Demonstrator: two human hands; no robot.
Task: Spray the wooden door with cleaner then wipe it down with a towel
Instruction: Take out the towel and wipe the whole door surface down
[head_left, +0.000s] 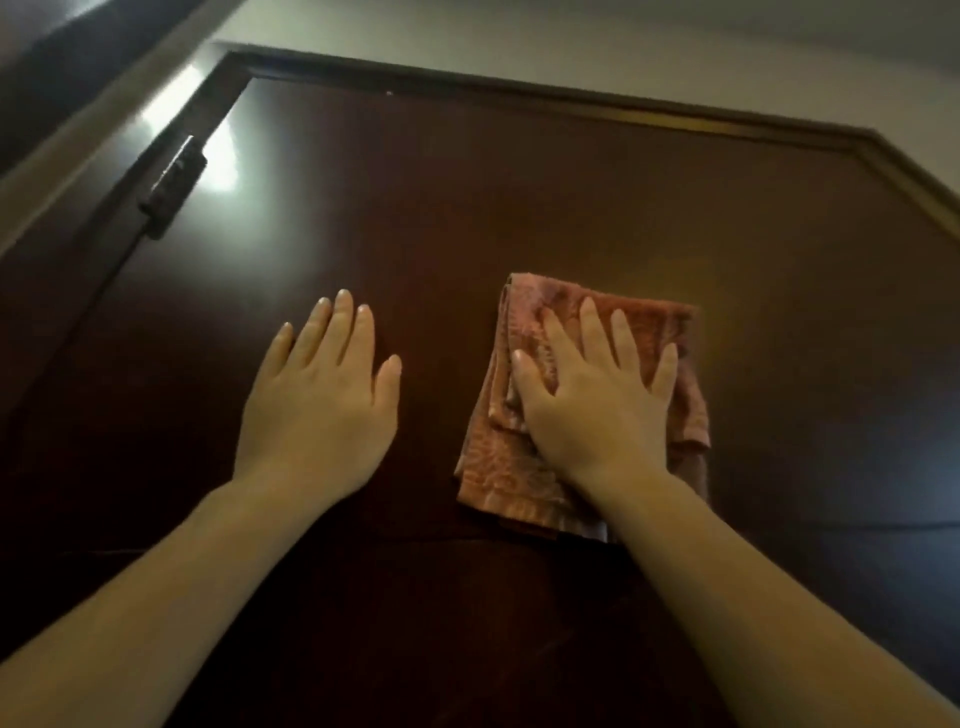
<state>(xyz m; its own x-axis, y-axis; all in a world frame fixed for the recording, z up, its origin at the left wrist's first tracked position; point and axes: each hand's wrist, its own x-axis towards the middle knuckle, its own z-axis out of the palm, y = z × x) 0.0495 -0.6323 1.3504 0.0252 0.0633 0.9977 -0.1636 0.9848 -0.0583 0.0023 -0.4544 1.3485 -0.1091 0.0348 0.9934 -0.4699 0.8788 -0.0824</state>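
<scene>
A dark, glossy wooden door (519, 197) fills most of the view, seen from below toward its top edge. A folded pink-orange towel (498, 467) lies flat against the door, right of centre. My right hand (597, 395) presses on the towel with the palm down and fingers spread. My left hand (322, 395) rests flat on the bare door to the left of the towel, fingers apart, holding nothing. No spray bottle is in view.
A dark metal hinge (174, 187) sits on the door's left edge, beside a bright light reflection. The door frame (623, 111) runs along the top and down the right side. A pale wall (571, 41) lies above the frame.
</scene>
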